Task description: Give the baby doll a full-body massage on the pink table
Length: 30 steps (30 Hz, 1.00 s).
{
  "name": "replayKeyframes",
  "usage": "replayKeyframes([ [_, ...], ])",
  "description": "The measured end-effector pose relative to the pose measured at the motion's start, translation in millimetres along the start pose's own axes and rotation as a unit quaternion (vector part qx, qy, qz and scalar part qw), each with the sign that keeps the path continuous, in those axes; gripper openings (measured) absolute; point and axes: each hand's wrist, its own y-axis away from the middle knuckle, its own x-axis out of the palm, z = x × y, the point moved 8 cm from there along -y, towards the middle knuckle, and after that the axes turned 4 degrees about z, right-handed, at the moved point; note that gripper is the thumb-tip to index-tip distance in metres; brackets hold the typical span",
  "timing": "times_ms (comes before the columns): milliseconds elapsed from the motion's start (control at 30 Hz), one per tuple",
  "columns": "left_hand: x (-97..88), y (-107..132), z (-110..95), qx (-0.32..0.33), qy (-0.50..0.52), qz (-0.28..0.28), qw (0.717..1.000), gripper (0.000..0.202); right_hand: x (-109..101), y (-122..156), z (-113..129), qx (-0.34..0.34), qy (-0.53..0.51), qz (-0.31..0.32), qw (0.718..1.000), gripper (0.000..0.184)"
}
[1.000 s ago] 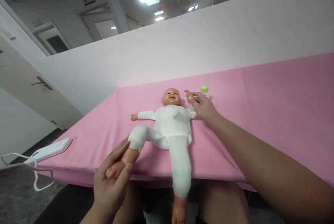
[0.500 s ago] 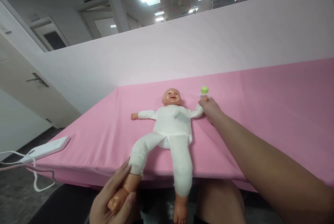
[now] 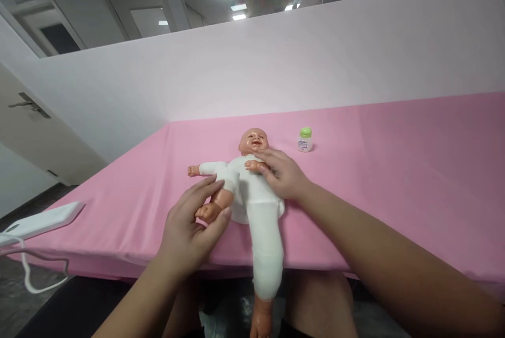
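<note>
A baby doll (image 3: 256,185) with a white cloth body lies on its back on the pink-covered table (image 3: 379,180), head toward the wall. My left hand (image 3: 193,219) is closed round the lower part of one doll leg, on the left of the view, which is bent up against the belly. The doll's bare foot shows between thumb and fingers. My right hand (image 3: 282,172) holds the doll's arm on the right, folded across the chest, with the small fist showing past my fingers. The other leg hangs over the table's front edge.
A small clear bottle (image 3: 305,141) with a green cap stands right of the doll's head. A white flat device (image 3: 43,221) with white cables lies at the table's left edge. Behind the table rises a white wall (image 3: 315,59); a door (image 3: 35,122) is at left.
My left hand has pushed the doll's leg up from below the table edge to the belly. My right hand has brought the doll's arm inward from beside the bottle onto the chest.
</note>
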Motion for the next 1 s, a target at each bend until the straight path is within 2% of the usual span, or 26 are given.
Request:
replayKeyframes([
  [100, 19.0, -17, 8, -0.016, -0.002, 0.024, 1.0, 0.044, 12, 0, 6, -0.027, 0.029, 0.042, 0.998, 0.035],
  [200, 34.7, -23, 19, -0.046, -0.008, 0.05, 0.998, 0.047, 20, 2, 4, -0.017, 0.064, 0.08, 0.995, 0.033],
  [367, 40.8, -22, 30, -0.083, -0.024, 0.06, 0.994, 0.048, 24, 2, -2, 0.011, 0.094, 0.102, 0.99, 0.032],
  [500, 41.2, -17, 36, -0.092, -0.005, 0.053, 0.994, 0.046, 21, -2, -4, 0.015, 0.059, 0.095, 0.994, 0.032],
  [600, 38.0, -8, 40, -0.085, 0.025, 0.016, 0.996, 0.042, 10, -5, -11, 0.039, 0.023, 0.055, 0.997, 0.036],
  [733, 26.6, 18, 42, -0.066, 0.082, -0.036, 0.994, 0.046, -15, -2, -38, 0.133, -0.03, -0.044, 0.99, 0.036],
  [900, -2.1, 69, 31, -0.018, 0.078, -0.055, 0.995, 0.053, -47, 13, -89, 0.239, -0.129, -0.186, 0.944, 0.035],
  [1000, -17.5, 100, 33, -0.039, 0.038, -0.038, 0.998, 0.054, -59, 26, -125, 0.323, -0.133, -0.229, 0.908, 0.038],
])
